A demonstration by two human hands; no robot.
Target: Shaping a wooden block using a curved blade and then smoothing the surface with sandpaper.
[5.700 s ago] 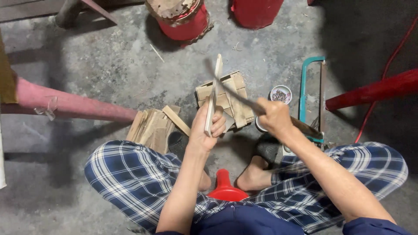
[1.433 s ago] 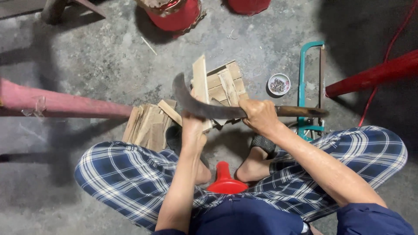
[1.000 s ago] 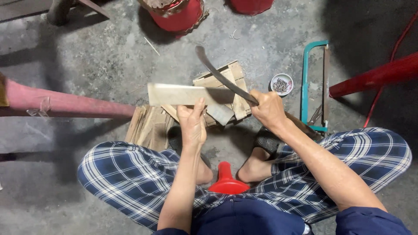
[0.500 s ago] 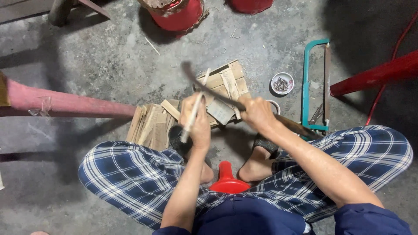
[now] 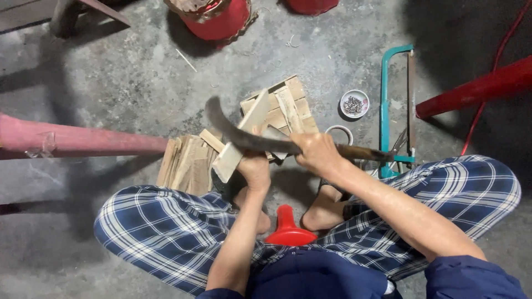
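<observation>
Wood piece: a pale, flat wooden slat was held tilted, its upper end toward the stacked blocks, its lower end toward the left knee.
Left hand: the left hand was closed around the slat from below, the fingers wrapped on its middle part.
Right hand: the right hand was clamped on the handle of a dark curved knife.
Knife: the blade lay across the slat and seemed to touch it, with the tip curving up to the left.
Floor: grey concrete floor.
Left of the hands: a heap of wooden pieces lay just beside the left knee.
Behind the hands: a stack of wooden blocks.
Right side: a small bowl of nails stood near a teal hacksaw.
Between the feet: a red funnel.
</observation>
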